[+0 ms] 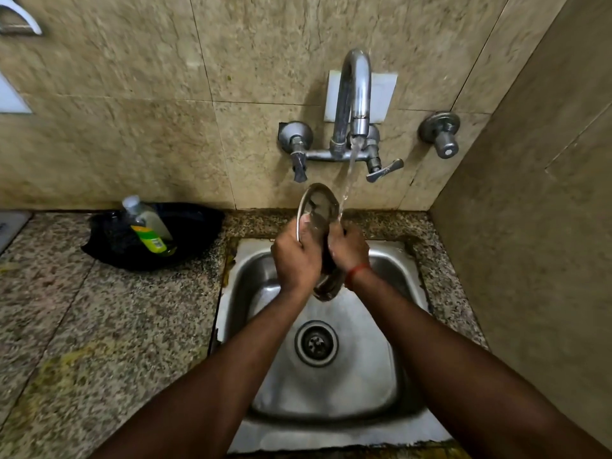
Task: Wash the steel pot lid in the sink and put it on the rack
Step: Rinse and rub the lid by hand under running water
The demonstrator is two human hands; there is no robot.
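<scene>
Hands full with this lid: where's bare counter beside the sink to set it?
Bare: speckled granite counter left of the steel sink, in front of the black pan. Crowded: pan holds a green-labelled bottle; right strip narrow.

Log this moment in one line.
step: rinse | steel pot lid: on edge over sink, tap running onto it | left grip: holds lid rim | right grip: holds lid

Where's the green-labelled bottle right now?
Head view, left of the sink: the green-labelled bottle leans inside the black pan on the counter, by the wall.
</scene>
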